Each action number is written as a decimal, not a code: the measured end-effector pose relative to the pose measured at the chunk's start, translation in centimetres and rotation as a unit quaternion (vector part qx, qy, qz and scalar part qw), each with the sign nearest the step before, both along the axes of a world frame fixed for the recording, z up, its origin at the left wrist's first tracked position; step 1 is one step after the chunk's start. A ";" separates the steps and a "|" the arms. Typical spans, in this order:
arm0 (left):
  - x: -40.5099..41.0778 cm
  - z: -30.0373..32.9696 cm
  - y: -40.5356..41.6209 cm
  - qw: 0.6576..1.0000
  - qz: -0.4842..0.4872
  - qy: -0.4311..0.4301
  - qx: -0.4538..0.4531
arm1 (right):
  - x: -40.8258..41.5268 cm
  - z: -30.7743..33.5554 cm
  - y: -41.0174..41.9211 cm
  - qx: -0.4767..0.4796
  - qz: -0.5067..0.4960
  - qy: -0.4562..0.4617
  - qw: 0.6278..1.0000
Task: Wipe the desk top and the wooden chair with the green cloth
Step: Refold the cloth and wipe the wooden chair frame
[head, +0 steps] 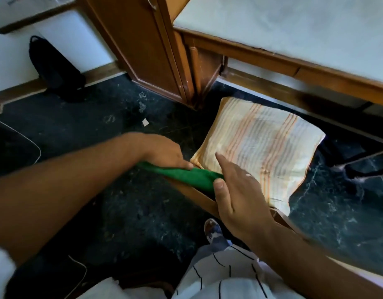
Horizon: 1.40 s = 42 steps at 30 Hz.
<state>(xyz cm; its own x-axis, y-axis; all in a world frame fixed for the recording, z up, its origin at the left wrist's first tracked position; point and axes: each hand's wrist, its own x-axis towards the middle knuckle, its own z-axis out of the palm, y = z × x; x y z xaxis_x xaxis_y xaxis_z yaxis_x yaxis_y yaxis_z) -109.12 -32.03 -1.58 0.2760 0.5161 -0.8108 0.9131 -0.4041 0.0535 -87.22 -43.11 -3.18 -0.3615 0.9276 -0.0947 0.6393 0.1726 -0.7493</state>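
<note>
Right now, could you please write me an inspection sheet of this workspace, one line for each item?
Surface: desk top pale, bare where visible, blurred.
Job's things: green cloth lies along the wooden chair rail; striped cushion on the seat.
Clutter: white scrap on the dark floor; black bag against the wall.
Grippers: left hand presses the cloth; right hand holds its other end.
Cables: thin white cord at left.
Surroundings: wooden cupboard beside the desk.

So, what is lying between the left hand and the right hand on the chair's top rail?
In the head view, the green cloth lies along the wooden rail, between the left hand and the right hand; both hands touch it.
</note>
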 end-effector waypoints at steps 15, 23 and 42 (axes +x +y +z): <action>0.9 -0.2 2.3 0.965 0.147 0.135 -0.169 | 0.1 -0.2 0.5 -0.025 -0.021 -0.020 0.999; -1.9 2.0 0.1 0.991 0.015 0.108 -0.083 | 0.0 -0.1 0.6 -0.028 -0.021 -0.027 0.999; 3.5 -0.2 -0.3 0.972 0.049 0.062 -0.222 | 3.0 -0.3 0.5 -0.071 -0.146 0.149 0.975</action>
